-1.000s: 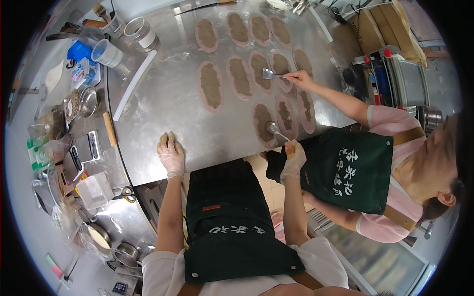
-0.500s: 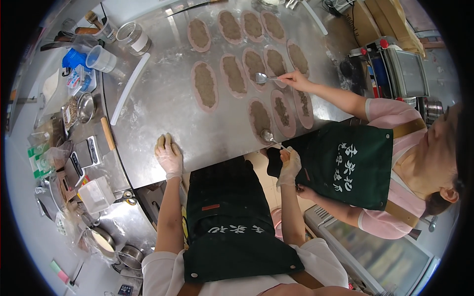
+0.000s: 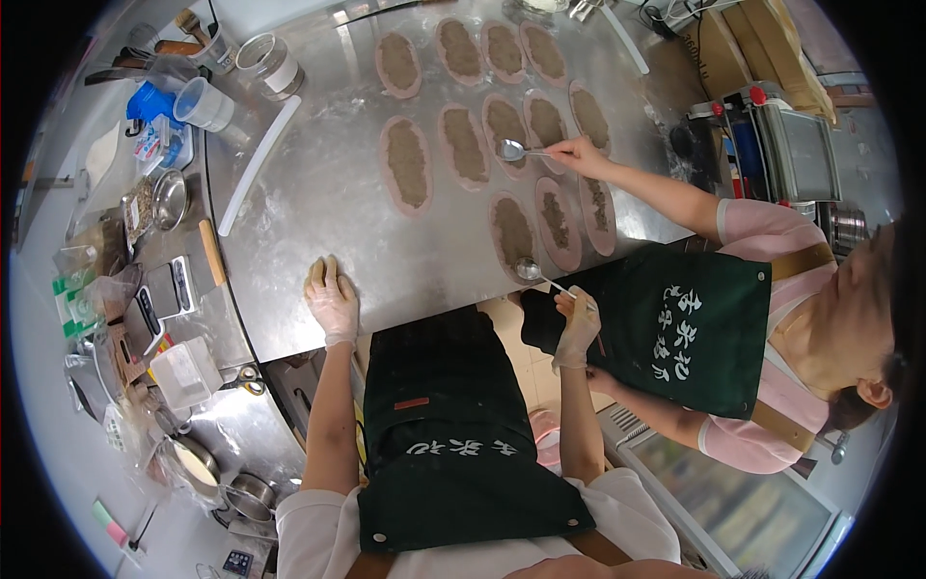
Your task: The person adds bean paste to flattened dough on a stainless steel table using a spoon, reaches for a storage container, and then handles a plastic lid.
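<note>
My right hand (image 3: 579, 326), in a clear glove, is closed around the handle of a metal spoon (image 3: 528, 269). The spoon's bowl rests at the near end of an oval pink dough sheet (image 3: 511, 228) spread with a brownish-grey paste. Also gloved, my left hand (image 3: 331, 297) lies flat on the steel table (image 3: 415, 275) near its front edge, fingers stretched out and holding nothing. To the right, a co-worker's hand (image 3: 577, 156) holds another spoon (image 3: 510, 150) over a coated oval (image 3: 503, 125). Two ovals by the co-worker, one of them here (image 3: 556, 220), carry darker, lumpy filling.
More coated ovals (image 3: 404, 164) lie in rows toward the far side. A white strip (image 3: 258, 166), a wooden rolling pin (image 3: 211, 253), a glass jar (image 3: 269, 66) and a plastic cup (image 3: 204, 104) stand left. The co-worker's apron (image 3: 690, 323) is close on my right; cardboard boxes (image 3: 762, 48) stand behind.
The view has shifted slightly. My right hand has moved a little to the right with the spoon, whose bowl stays on the same oval. My left hand still rests on the table.
</note>
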A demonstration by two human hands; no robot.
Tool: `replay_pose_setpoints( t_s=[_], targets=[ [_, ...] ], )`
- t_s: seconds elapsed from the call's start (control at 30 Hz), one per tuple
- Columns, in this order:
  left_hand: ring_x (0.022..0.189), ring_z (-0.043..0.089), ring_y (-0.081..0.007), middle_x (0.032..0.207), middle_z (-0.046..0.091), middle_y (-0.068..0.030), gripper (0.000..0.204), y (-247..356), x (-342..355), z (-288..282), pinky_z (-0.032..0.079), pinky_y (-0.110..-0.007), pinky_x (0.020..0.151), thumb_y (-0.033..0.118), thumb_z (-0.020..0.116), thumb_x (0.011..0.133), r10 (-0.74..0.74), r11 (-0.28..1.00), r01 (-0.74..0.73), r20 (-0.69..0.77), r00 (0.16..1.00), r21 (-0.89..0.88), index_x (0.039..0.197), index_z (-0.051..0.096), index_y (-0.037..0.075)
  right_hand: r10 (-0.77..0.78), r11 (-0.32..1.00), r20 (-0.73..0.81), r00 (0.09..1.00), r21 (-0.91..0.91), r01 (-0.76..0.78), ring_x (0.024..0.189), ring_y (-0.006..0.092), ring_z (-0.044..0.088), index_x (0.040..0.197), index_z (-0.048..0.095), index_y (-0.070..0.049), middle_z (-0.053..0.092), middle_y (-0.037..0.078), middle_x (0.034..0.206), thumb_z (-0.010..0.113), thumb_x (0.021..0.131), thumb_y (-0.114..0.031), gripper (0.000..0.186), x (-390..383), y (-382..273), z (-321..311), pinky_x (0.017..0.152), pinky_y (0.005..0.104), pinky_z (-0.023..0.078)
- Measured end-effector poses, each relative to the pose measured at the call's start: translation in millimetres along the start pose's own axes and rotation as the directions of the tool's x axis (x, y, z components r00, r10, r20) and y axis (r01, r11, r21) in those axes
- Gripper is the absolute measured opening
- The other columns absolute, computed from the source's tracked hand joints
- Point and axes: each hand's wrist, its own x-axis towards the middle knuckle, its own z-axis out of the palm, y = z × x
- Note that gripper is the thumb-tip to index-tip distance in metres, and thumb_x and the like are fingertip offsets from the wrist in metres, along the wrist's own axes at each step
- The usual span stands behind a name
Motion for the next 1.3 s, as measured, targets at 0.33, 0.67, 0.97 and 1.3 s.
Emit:
replay_pose_setpoints(
  t_s=[0.33,0.67,0.97,1.3],
  targets=[
    [0.117,0.046,-0.0332,0.125,0.05,-0.0129,0.043,-3.8,-1.6,1.3,0.036,-0.047,0.1,0.011,0.057,0.083,0.014,0.999,-0.014,0.014,1.0,0.031,0.126,0.051,0.011,-0.038,0.999,0.026,0.999,0.007,0.038,0.074,0.0192,0.067,0.102,0.06,0.003,0.067,0.013,0.086,0.052,0.095,-0.016,0.022,1.8,-0.9,11.1,0.064,0.0232,0.054],
    [0.116,0.047,-0.0329,0.123,0.051,-0.0144,0.042,-0.9,-1.6,0.4,0.037,-0.047,0.099,0.009,0.057,0.082,0.028,1.0,-0.028,-0.002,1.0,0.009,0.124,0.051,0.009,0.118,0.981,-0.008,0.993,0.158,-0.115,0.084,0.0184,0.064,0.105,0.059,0.001,0.066,0.011,0.094,0.054,0.094,-0.022,0.026,6.9,15.2,7.5,0.073,0.0248,0.05],
    [0.114,0.047,-0.0358,0.125,0.051,-0.0149,0.041,-0.5,-1.4,1.3,0.037,-0.046,0.098,0.008,0.055,0.083,0.035,0.999,-0.035,-0.027,0.999,-0.013,0.123,0.055,0.009,0.089,0.963,-0.029,0.996,0.259,-0.079,0.08,0.0201,0.067,0.105,0.058,0.002,0.066,0.012,0.094,0.052,0.096,-0.021,0.026,-7.8,36.0,-11.9,0.069,0.0243,0.054],
    [0.114,0.048,-0.0348,0.123,0.052,-0.0142,0.04,1.0,0.8,0.1,0.038,-0.045,0.097,0.007,0.055,0.082,0.027,1.0,-0.027,-0.028,0.999,-0.001,0.122,0.055,0.01,0.042,0.996,0.052,0.998,0.077,-0.046,0.074,0.0182,0.067,0.101,0.06,0.004,0.067,0.012,0.087,0.051,0.095,-0.015,0.021,-2.2,7.7,25.5,0.066,0.0242,0.053]
  ],
)
